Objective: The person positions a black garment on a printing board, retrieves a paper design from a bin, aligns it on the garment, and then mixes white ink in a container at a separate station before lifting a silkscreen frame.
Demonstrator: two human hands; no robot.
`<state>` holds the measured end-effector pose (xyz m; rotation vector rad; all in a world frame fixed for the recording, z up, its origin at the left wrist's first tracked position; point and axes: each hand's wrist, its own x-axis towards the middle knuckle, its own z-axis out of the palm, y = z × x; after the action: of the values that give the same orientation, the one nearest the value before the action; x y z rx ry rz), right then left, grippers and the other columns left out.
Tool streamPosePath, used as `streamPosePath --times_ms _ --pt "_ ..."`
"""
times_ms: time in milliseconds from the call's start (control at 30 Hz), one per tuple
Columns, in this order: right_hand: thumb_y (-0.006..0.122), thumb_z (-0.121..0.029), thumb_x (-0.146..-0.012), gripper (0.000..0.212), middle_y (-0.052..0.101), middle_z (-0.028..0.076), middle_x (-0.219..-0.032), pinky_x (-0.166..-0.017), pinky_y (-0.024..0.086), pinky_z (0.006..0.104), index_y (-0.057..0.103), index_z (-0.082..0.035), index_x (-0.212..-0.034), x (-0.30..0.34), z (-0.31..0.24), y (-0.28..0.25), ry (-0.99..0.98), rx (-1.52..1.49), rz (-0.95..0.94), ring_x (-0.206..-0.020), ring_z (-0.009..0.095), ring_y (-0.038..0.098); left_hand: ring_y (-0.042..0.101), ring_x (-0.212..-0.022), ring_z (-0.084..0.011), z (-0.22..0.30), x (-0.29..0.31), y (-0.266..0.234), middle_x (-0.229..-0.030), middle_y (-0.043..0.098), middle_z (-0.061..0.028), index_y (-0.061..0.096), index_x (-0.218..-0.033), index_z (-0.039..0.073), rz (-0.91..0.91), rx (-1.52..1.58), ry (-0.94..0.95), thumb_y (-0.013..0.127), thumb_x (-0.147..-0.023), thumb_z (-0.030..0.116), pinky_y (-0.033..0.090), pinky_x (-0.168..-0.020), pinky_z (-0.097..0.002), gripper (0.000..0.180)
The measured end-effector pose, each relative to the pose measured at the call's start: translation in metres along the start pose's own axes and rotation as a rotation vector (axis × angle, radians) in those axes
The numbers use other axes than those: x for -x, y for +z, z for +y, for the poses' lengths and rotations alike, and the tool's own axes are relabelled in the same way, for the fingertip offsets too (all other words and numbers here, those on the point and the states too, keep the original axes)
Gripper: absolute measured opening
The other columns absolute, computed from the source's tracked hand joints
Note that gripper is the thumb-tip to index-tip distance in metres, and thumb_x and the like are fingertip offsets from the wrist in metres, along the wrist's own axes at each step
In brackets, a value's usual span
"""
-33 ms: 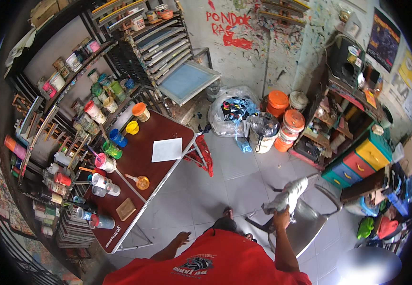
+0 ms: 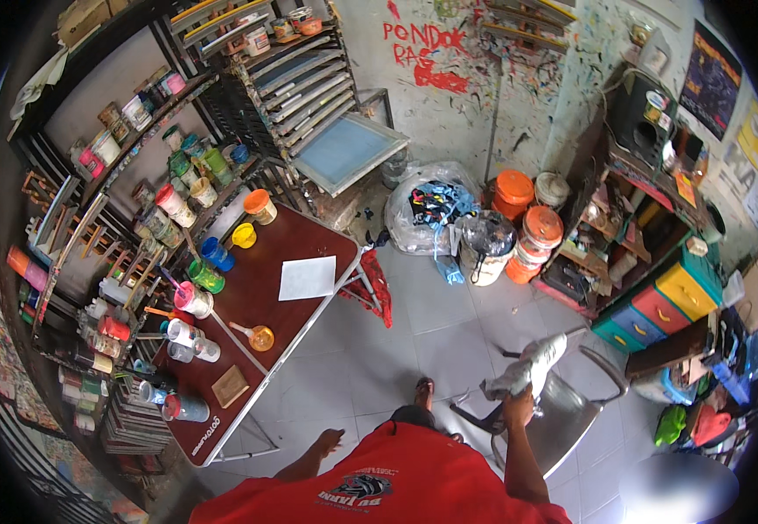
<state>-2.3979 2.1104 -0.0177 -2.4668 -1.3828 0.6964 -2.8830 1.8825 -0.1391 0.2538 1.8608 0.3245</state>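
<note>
A dark red surface (image 2: pixel 248 319) stands at left, with pots along its far side. At right is a grey chair (image 2: pixel 562 419) on the tiled floor. Over the chair is a silvery-white bundle (image 2: pixel 540 360), cloth or wrapping, I cannot tell which; the right hand (image 2: pixel 519 407) is closed around its lower end. White paper (image 2: pixel 307 277) lies on the surface. The left hand (image 2: pixel 330 439) is empty, fingers loosely spread, between surface and chair. A small yellow cup (image 2: pixel 244 234) sits beyond the paper.
</note>
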Motion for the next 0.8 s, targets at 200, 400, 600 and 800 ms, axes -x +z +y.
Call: streamPosePath --times_ms 200,400,600,800 --pt "0.070 -0.032 -0.078 0.070 0.056 0.024 -0.123 -0.097 0.044 0.0467 0.044 0.000 -0.135 -0.027 0.015 0.013 0.035 -0.016 0.154 -0.114 0.039 0.054 0.058 -0.058 -0.0360 0.019 -0.076 -0.045 -0.061 0.060 -0.0206 0.061 -0.066 0.001 0.141 -0.717 0.748 0.048 -0.094 0.044 0.046 -0.065 -0.0501 0.053" --pt "0.066 -0.039 -0.082 0.064 0.057 0.022 -0.122 -0.092 0.046 0.0475 0.049 -0.001 -0.130 -0.111 0.040 -0.025 0.180 0.078 0.269 -0.114 0.040 0.055 0.062 -0.091 -0.0290 0.217 -0.077 0.007 -0.105 0.064 -0.0149 0.061 -0.108 0.001 -0.025 -0.350 0.704 0.049 -0.095 0.038 0.048 -0.084 -0.0398 0.042" --pt "0.052 -0.044 -0.091 0.050 0.062 0.023 -0.113 -0.083 0.050 0.0509 0.055 -0.005 -0.120 -0.177 0.077 -0.086 0.174 0.015 0.410 -0.101 0.041 0.063 0.062 -0.092 -0.0238 0.302 -0.043 0.008 -0.110 0.062 -0.0142 0.059 -0.111 -0.001 -0.091 -0.296 0.788 0.052 -0.095 0.038 0.049 -0.085 -0.0368 0.043" --pt "0.056 -0.038 -0.090 0.046 0.064 0.022 -0.109 -0.079 0.051 0.0506 0.058 -0.002 -0.118 -0.257 0.131 -0.153 0.383 0.067 0.503 -0.092 0.041 0.065 0.052 -0.121 -0.0330 0.228 -0.111 -0.058 -0.128 0.056 -0.0206 0.057 -0.121 0.000 -0.021 -0.815 0.624 0.049 -0.092 0.051 0.042 -0.100 -0.0408 0.059"
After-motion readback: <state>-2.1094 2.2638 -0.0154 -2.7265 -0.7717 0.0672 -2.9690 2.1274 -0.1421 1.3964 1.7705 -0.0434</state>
